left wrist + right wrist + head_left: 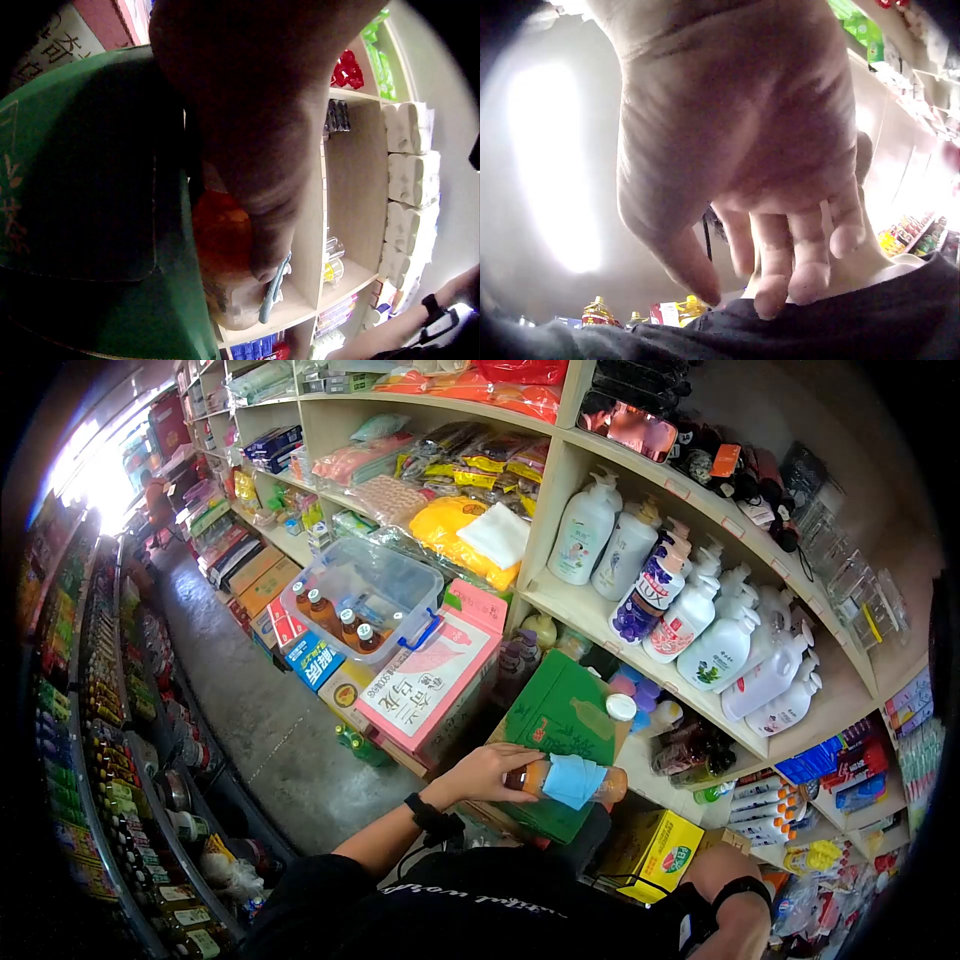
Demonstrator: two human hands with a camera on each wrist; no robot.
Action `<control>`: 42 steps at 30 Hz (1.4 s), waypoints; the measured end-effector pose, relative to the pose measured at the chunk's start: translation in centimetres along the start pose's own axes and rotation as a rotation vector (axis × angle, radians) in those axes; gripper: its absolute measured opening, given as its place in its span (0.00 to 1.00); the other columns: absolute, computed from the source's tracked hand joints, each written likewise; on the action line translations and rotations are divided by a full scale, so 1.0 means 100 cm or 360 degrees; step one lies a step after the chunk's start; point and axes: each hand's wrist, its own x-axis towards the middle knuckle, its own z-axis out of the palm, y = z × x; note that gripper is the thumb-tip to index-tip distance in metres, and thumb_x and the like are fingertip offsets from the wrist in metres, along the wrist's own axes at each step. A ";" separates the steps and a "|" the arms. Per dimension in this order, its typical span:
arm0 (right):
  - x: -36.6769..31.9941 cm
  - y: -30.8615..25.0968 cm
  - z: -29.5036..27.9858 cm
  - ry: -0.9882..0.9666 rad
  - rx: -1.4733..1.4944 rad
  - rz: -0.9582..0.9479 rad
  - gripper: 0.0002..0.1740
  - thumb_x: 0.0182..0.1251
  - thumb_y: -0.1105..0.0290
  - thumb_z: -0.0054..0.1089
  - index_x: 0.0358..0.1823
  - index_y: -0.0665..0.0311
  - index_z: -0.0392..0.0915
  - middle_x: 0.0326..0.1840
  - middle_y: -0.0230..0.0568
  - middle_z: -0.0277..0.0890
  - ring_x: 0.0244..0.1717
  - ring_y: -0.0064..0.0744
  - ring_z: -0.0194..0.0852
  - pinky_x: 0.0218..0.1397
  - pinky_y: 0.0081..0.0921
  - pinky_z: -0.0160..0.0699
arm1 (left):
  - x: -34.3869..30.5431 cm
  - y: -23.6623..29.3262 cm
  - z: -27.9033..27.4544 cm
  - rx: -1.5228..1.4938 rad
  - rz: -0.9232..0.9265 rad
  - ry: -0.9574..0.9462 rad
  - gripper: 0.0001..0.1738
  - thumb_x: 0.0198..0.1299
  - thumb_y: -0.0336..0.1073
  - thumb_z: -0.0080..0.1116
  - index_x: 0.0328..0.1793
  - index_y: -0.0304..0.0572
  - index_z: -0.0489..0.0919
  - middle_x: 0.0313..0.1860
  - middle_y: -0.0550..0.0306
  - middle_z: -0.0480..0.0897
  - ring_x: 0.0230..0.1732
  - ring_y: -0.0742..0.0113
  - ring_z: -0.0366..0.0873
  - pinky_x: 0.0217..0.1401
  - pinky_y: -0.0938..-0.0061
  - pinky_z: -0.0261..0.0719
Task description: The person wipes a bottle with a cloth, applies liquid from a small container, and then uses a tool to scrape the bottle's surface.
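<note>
My left hand (490,772) grips a clear plastic bottle (612,785) of orange-brown liquid, which lies on its side over a green carton (560,710). A light-blue cloth (573,780) is draped round the bottle's middle. In the left wrist view the thumb presses near the edge of the cloth (274,294), and the bottle (222,240) shows beside the carton (75,202). My right hand (742,142) is raised close to the dark shirt and neck, its fingers loosely bent with nothing between them.
A clear plastic bin (360,575) with several small brown bottles stands on a pink-and-white box (435,680). Pump bottles (655,585) line the shelf at right. A yellow carton (655,855) sits near my right arm. Stocked racks (110,780) flank the aisle at left.
</note>
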 end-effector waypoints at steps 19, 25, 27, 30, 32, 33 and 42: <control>-0.008 0.025 -0.024 -0.0019 -0.0130 -0.0071 0.16 0.86 0.53 0.54 0.35 0.47 0.73 0.28 0.27 0.69 0.32 0.33 0.72 0.35 0.37 0.62 | -0.001 -0.002 0.002 0.0010 -0.0001 0.0012 0.46 0.55 0.58 0.84 0.76 0.45 0.82 0.66 0.46 0.89 0.66 0.44 0.87 0.69 0.53 0.86; -0.035 0.048 -0.036 -0.0270 0.0252 0.0263 0.16 0.81 0.56 0.52 0.40 0.59 0.78 0.42 0.43 0.75 0.43 0.46 0.74 0.50 0.44 0.71 | -0.002 -0.006 0.005 -0.0014 0.0004 0.0027 0.45 0.55 0.58 0.84 0.75 0.44 0.83 0.65 0.45 0.89 0.65 0.43 0.87 0.68 0.53 0.86; -0.044 0.067 -0.045 0.0041 -0.0194 0.0394 0.02 0.67 0.73 0.71 0.39 0.61 0.88 0.35 0.39 0.85 0.38 0.47 0.86 0.42 0.38 0.83 | -0.001 -0.004 0.003 -0.0018 0.0018 0.0038 0.45 0.55 0.58 0.84 0.74 0.43 0.83 0.65 0.43 0.89 0.65 0.42 0.88 0.68 0.53 0.86; -0.069 0.121 -0.037 0.0553 -0.0717 0.1201 0.08 0.69 0.67 0.71 0.43 0.62 0.84 0.36 0.39 0.83 0.38 0.49 0.84 0.42 0.40 0.82 | -0.001 0.005 -0.002 -0.0019 -0.0044 0.0031 0.45 0.54 0.59 0.84 0.73 0.42 0.84 0.63 0.39 0.89 0.63 0.41 0.88 0.68 0.53 0.86; -0.104 0.173 -0.014 0.0813 -0.1408 0.1580 0.12 0.70 0.64 0.71 0.45 0.65 0.83 0.37 0.41 0.83 0.39 0.50 0.83 0.47 0.42 0.82 | 0.000 0.006 -0.002 -0.0062 -0.0050 0.0058 0.45 0.54 0.60 0.84 0.72 0.40 0.85 0.61 0.36 0.89 0.63 0.41 0.88 0.69 0.54 0.86; -0.122 0.197 -0.002 0.0880 -0.1688 0.1705 0.14 0.71 0.62 0.71 0.48 0.66 0.83 0.40 0.43 0.85 0.43 0.51 0.84 0.50 0.44 0.82 | 0.001 0.005 0.000 -0.0055 -0.0042 0.0047 0.45 0.54 0.60 0.84 0.72 0.40 0.85 0.61 0.36 0.89 0.63 0.41 0.88 0.69 0.54 0.86; -0.144 0.252 0.045 0.1001 -0.1859 0.1918 0.22 0.76 0.58 0.66 0.57 0.72 0.82 0.52 0.52 0.88 0.53 0.53 0.86 0.61 0.45 0.80 | -0.001 0.003 0.001 -0.0042 -0.0024 0.0026 0.45 0.54 0.56 0.83 0.73 0.37 0.83 0.64 0.37 0.88 0.65 0.41 0.87 0.72 0.55 0.84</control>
